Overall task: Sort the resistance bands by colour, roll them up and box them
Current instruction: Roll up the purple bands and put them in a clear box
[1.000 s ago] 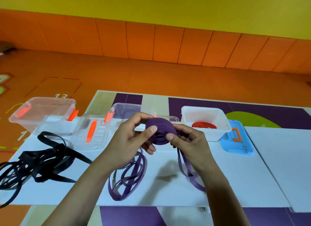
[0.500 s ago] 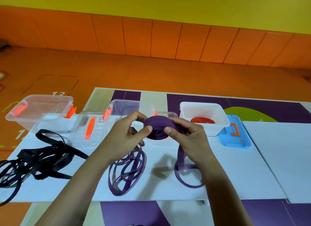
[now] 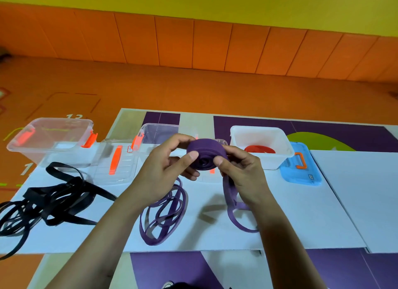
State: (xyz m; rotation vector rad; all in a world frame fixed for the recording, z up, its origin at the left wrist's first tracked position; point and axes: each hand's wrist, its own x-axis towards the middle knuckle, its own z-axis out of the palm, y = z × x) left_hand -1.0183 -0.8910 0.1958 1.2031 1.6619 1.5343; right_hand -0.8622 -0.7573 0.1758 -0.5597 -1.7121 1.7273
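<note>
As I judge it, I am in the middle of the purple colour. My left hand and my right hand both grip the purple roll in the air above the table, with the thumbs pressing on its front face and the fingers curled behind it. The roll is thick, but its loose tail hangs down under my right hand in a loop that seems to reach the table, so this band is not finished. Near my left wrist, the loose purple bands lie in a heap on the table, not yet rolled. Far to the left the black bands make a tangled pile, not rolled at all (this will be the longest part, I think). About the containers: the white box on the right holds a red roll, and the blue lid with an orange handle lies just beside it, so the red colour seems done apart from closing. The clear box at the far left stands open and I see nothing in it. A clear lid with an orange handle lies flat beside it. A second clear box stands behind my hands, half hidden, and I cannot tell if it holds anything. I guess the purple roll goes there.
</note>
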